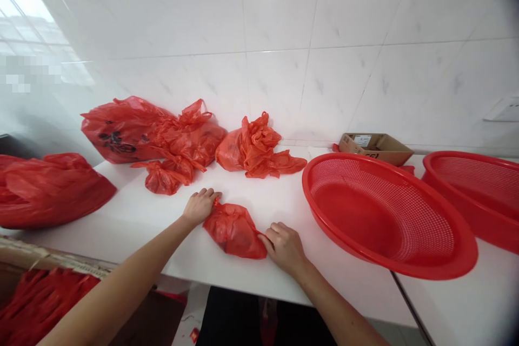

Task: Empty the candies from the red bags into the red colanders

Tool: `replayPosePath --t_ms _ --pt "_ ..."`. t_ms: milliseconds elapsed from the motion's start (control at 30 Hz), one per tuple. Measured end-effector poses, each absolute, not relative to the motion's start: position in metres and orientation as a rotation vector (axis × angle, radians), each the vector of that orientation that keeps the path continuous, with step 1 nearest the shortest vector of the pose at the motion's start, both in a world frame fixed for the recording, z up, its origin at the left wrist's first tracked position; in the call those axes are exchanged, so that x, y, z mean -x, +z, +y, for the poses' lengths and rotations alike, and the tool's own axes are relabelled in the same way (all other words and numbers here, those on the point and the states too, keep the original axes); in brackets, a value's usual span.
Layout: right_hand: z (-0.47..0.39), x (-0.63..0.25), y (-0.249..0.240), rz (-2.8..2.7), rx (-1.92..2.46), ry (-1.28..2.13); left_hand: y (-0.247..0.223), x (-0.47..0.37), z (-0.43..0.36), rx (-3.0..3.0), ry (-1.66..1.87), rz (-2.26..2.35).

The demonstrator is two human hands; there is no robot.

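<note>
A small red plastic bag (234, 231) lies on the white table (182, 257) in front of me, bulging with contents that I cannot make out. At its upper left end, my left hand (201, 205) is closed on the gathered plastic. My right hand (284, 244) pinches the bag's lower right edge between thumb and fingers. Just beyond my left hand sits a small knotted red bag (164, 175). A larger crumpled red bag (251, 146) stands behind the one I hold.
Two red plastic baskets (357, 211) stand on the right, before a small open cardboard box (375, 147). Bulky red bags (121, 130) line the tiled wall at the left, with another bag (48, 189) nearer. A carton of red material (44, 300) is at lower left.
</note>
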State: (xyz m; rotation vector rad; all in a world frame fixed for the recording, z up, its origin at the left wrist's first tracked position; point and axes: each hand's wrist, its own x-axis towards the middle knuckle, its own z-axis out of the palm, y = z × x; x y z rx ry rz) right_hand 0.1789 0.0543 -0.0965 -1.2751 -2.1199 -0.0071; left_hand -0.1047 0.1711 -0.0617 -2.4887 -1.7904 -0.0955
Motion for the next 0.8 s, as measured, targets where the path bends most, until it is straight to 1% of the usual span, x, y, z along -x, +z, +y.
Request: replayPosePath --t_ms 100,200,267,333,467,567,633,700,800 --pt "0.054 -0.181 -0.097 -2.083 1.288 0.021 -0.053 0.102 0.177 2.461 -0.141 -1.883" --pt "0.057 -0.184 -0.096 -2.034 1.308 0.095 -0.027 0.094 0.174 2.428 -0.259 -1.945" --pt "0.059 -0.185 -0.096 -1.973 1.328 0.216 -0.007 0.085 0.166 2.454 -0.359 -1.888" --pt "0.06 -0.186 -0.095 -1.894 1.344 0.361 0.006 0.073 0.153 2.607 -0.381 -1.739" --pt "0.06 -0.189 -0.092 -1.722 1.312 0.591 -0.001 0.049 0.126 3.089 -0.117 -1.417" --pt "0.059 -0.193 -0.09 -1.588 1.312 0.731 -0.006 0.05 0.119 3.145 -0.048 -1.465" --pt "0.059 -0.195 -0.089 -1.524 1.328 0.774 0.006 0.065 0.121 3.191 -0.037 -1.497" --pt "0.06 -0.195 -0.09 -1.512 1.335 0.787 0.028 0.09 0.123 3.263 0.0 -1.555" --pt "0.061 -0.194 -0.093 -1.545 1.356 0.803 0.064 0.136 0.128 3.216 0.118 -1.89"
